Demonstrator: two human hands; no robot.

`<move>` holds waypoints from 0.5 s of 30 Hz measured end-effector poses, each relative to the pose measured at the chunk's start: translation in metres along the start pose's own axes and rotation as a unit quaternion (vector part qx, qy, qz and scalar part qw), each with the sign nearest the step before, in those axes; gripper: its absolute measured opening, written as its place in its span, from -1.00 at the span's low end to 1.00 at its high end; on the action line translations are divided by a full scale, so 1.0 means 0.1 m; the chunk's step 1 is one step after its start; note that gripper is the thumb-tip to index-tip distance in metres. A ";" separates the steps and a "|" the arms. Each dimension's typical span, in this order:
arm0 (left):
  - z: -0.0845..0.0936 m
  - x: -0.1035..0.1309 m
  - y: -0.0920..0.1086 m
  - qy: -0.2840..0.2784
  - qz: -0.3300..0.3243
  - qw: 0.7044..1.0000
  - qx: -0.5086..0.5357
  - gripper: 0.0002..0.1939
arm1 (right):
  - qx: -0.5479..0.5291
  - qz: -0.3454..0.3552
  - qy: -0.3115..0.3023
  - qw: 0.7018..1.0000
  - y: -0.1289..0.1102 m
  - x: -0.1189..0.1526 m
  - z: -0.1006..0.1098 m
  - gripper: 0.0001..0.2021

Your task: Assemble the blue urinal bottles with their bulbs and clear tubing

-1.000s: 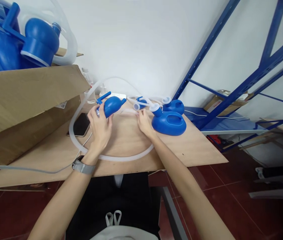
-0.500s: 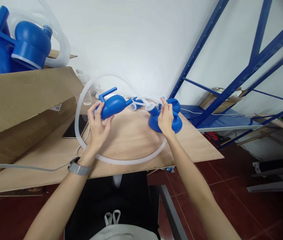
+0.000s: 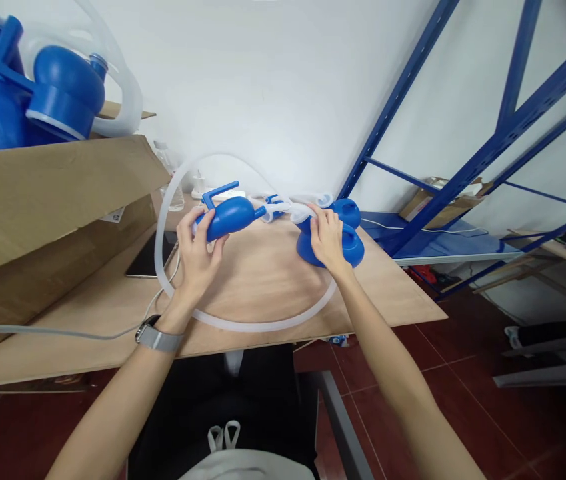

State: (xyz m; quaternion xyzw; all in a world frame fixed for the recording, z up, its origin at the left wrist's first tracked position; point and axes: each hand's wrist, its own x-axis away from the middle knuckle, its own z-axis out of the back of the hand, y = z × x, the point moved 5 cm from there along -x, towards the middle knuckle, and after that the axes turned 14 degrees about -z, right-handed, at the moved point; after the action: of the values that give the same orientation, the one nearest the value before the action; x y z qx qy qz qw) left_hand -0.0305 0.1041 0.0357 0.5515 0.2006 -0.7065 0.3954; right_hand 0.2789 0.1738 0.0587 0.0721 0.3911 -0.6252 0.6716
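My left hand (image 3: 197,247) grips a blue bulb-shaped cup (image 3: 233,219) with an L-shaped handle on top and a narrow spout pointing right. It is held tilted above the table. My right hand (image 3: 329,239) reaches over a blue bottle (image 3: 353,245) standing on the table. Its fingers are bent at the bottle's white cap (image 3: 300,213), partly hiding the neck. A long translucent tube (image 3: 263,327) loops around the space between both hands, passing behind the left forearm. Another blue bottle (image 3: 349,212) stands just behind the first.
A cardboard box (image 3: 63,200) full of blue parts (image 3: 65,87) and tubing stands at left. Beside it are a tablet (image 3: 147,257), a cable (image 3: 87,337) and a clear bottle (image 3: 177,199). More blue-and-white pieces (image 3: 273,212) lie near the wall. A blue metal shelf (image 3: 443,243) stands at right.
My right hand has moved slightly left and down, onto the white cap of the front bottle. The blue cup in my left hand has shifted slightly right and down.
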 end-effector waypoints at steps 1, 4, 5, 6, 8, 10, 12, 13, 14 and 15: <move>0.00 0.00 0.01 -0.003 -0.003 1.000 -0.002 -0.46 | -0.001 0.014 -0.010 1.000 0.00 -0.01 0.01 -0.53; -0.02 0.00 0.04 -0.014 -0.007 1.000 -0.004 -0.47 | -0.019 0.065 -0.046 0.997 -0.05 -0.05 0.05 -0.51; -0.03 0.00 0.05 -0.017 -0.010 1.000 -0.002 -0.48 | -0.023 0.086 -0.062 0.994 -0.09 -0.06 0.06 -0.50; -0.04 0.00 0.06 -0.021 -0.014 1.000 0.002 -0.49 | -0.024 0.108 -0.080 0.991 -0.14 -0.06 0.07 -0.49; -0.06 0.01 0.07 -0.032 -0.021 0.999 0.019 -0.50 | -0.011 0.146 -0.113 0.983 -0.25 -0.08 0.09 -0.50; -0.07 0.02 0.08 -0.036 -0.012 0.999 0.036 -0.49 | 0.010 0.170 -0.129 0.977 -0.34 -0.10 0.11 -0.52; -0.06 0.03 0.07 -0.025 0.004 0.999 0.040 -0.49 | 0.031 0.184 -0.123 0.975 -0.40 -0.14 0.12 -0.54; -0.04 0.03 0.06 -0.016 0.010 0.999 0.036 -0.51 | 0.041 0.190 -0.116 0.974 -0.42 -0.16 0.13 -0.55; -0.02 0.02 0.06 -0.007 0.014 0.999 0.031 -0.53 | 0.047 0.198 -0.108 0.973 -0.44 -0.18 0.12 -0.55; -0.01 0.02 0.07 0.001 0.015 0.999 0.030 -0.54 | 0.052 0.206 -0.102 0.972 -0.45 -0.20 0.12 -0.55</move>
State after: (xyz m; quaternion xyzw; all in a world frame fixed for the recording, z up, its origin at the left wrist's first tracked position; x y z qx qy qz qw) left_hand -0.0247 0.1000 0.0346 0.5671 0.1711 -0.7054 0.3892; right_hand 0.2454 0.1731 0.0968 0.1212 0.2642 -0.4972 0.8175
